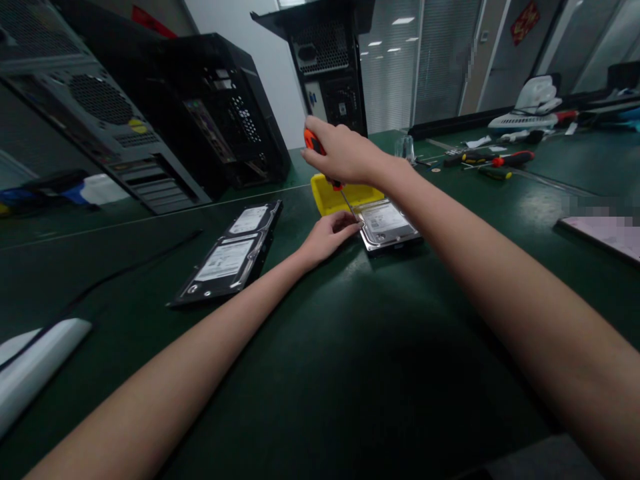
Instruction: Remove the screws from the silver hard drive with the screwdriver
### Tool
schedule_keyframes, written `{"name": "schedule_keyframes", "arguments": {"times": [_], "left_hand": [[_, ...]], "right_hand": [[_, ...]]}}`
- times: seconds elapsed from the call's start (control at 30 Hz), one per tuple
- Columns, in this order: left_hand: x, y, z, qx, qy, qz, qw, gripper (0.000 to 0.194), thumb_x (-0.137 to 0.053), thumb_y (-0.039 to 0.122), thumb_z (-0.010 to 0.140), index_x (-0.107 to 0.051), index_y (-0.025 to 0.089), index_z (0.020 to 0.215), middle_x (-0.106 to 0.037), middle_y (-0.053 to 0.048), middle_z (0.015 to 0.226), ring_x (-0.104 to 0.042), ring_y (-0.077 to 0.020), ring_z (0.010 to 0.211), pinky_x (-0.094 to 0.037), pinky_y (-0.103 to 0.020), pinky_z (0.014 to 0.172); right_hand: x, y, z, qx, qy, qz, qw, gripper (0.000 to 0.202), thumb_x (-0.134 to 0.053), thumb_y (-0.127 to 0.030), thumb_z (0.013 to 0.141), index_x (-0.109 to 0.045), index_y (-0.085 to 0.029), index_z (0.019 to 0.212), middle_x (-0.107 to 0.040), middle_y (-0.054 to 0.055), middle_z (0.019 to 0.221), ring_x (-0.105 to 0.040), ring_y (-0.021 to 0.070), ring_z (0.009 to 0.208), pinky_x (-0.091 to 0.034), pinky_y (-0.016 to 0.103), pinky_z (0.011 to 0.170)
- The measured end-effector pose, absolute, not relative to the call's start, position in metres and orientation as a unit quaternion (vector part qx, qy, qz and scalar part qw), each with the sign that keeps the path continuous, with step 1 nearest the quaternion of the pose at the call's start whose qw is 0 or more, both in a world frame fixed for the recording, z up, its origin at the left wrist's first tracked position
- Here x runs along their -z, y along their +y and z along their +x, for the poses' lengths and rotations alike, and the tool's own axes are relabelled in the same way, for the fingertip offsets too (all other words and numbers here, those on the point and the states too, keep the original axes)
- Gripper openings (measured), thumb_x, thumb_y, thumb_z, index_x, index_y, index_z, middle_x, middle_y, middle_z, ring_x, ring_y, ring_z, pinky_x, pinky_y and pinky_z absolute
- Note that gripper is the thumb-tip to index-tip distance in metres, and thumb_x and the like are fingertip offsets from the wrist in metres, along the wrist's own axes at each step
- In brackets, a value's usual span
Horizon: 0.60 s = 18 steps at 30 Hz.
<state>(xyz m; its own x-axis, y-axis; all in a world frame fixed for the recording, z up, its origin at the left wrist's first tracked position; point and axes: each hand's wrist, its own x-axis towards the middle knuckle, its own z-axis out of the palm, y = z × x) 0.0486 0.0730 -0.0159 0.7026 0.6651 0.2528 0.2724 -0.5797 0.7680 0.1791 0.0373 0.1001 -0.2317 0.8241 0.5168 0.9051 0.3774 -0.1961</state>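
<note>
My right hand (345, 152) is wrapped round the orange and black handle of a screwdriver (314, 141). The thin shaft slants down to the left edge of a silver hard drive (385, 223) with a white label. At that edge, near the screwdriver's tip, my left hand (330, 235) has its thumb and fingertips pinched together; whatever lies between them is too small to make out. Behind the drive is a yellow tray (345, 195). Two more hard drives (225, 259) lie end to end on the green table (310, 333), left of my left hand.
Open computer cases (220, 113) stand at the back left, and another case (333, 80) at the back centre. Pliers and other tools (513, 160) lie at the back right beside a clear cup (405, 148). A black cable (125, 268) crosses the left side.
</note>
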Motion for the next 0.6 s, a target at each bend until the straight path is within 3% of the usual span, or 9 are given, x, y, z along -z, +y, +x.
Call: {"name": "schedule_keyframes", "arguments": {"times": [0.17, 0.3, 0.43, 0.6], "left_hand": [[0.02, 0.074, 0.05, -0.279, 0.256, 0.84, 0.389, 0.035, -0.059, 0.038, 0.082, -0.062, 0.01, 0.102, -0.067, -0.011, 0.103, -0.061, -0.0207, 0.094, -0.045, -0.036, 0.088], [0.018, 0.072, 0.051, -0.288, 0.263, 0.83, 0.398, 0.034, -0.059, 0.037, 0.082, -0.061, 0.01, 0.103, -0.067, -0.011, 0.103, -0.061, -0.0217, 0.095, -0.044, -0.038, 0.09], [0.014, 0.07, 0.049, -0.271, 0.277, 0.842, 0.375, 0.031, -0.058, 0.039, 0.083, -0.063, 0.012, 0.098, -0.067, -0.009, 0.1, -0.061, -0.0203, 0.092, -0.045, -0.035, 0.086], [0.016, 0.074, 0.045, -0.268, 0.273, 0.857, 0.346, 0.033, -0.057, 0.041, 0.083, -0.062, 0.012, 0.099, -0.065, -0.008, 0.097, -0.059, -0.0185, 0.087, -0.046, -0.033, 0.081]], "right_hand": [[-0.093, 0.034, 0.164, 0.108, -0.8, -0.517, 0.286, 0.043, -0.033, -0.039, 0.089, -0.047, -0.013, 0.12, -0.063, 0.018, 0.105, -0.061, 0.0375, 0.096, -0.044, 0.05, 0.076], [-0.094, 0.032, 0.155, 0.12, -0.817, -0.5, 0.263, 0.041, -0.035, -0.039, 0.089, -0.05, -0.016, 0.12, -0.063, 0.016, 0.111, -0.06, 0.035, 0.101, -0.044, 0.048, 0.081], [-0.101, 0.037, 0.168, 0.106, -0.792, -0.527, 0.288, 0.044, -0.035, -0.039, 0.088, -0.051, -0.012, 0.118, -0.062, 0.018, 0.111, -0.057, 0.038, 0.103, -0.045, 0.048, 0.079], [-0.109, 0.044, 0.192, 0.054, -0.78, -0.543, 0.305, 0.034, -0.04, -0.042, 0.087, -0.056, -0.016, 0.102, -0.063, 0.014, 0.101, -0.06, 0.0267, 0.092, -0.045, 0.039, 0.079]]}}
